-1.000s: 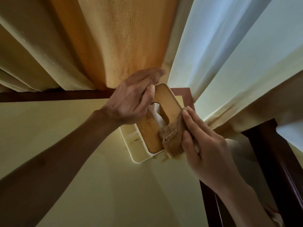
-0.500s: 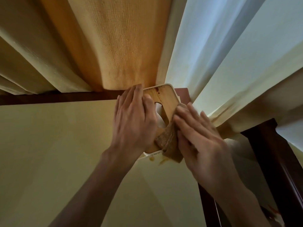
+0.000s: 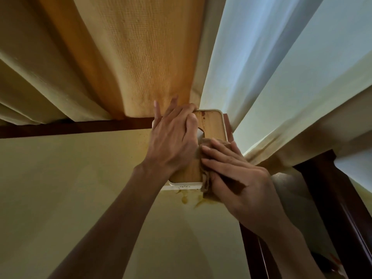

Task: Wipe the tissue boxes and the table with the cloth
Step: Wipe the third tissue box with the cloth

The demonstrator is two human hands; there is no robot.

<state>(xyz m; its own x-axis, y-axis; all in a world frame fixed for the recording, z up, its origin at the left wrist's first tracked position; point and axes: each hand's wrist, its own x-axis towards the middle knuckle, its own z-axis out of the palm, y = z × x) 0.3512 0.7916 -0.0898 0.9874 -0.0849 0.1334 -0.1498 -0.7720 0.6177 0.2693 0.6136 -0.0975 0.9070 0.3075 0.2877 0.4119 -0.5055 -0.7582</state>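
Note:
A white tissue box with a wooden lid stands at the far right corner of the pale yellow table. My left hand lies flat over the lid's left half, fingers wrapped on its far edge, holding the box. My right hand presses a brown cloth against the lid's right side and near edge. A tissue shows in the lid's slot. Yellowish smears mark the table just in front of the box.
Yellow-orange curtains hang right behind the table's dark wooden rim. A pale blue sheer curtain drops at the right. Dark wooden furniture stands beside the table's right edge.
The box, tilted up a second ago, now sits flat with the lid facing up. My left hand shifted from gripping its top edge to lying over it; my right hand slid the cloth along the lid.

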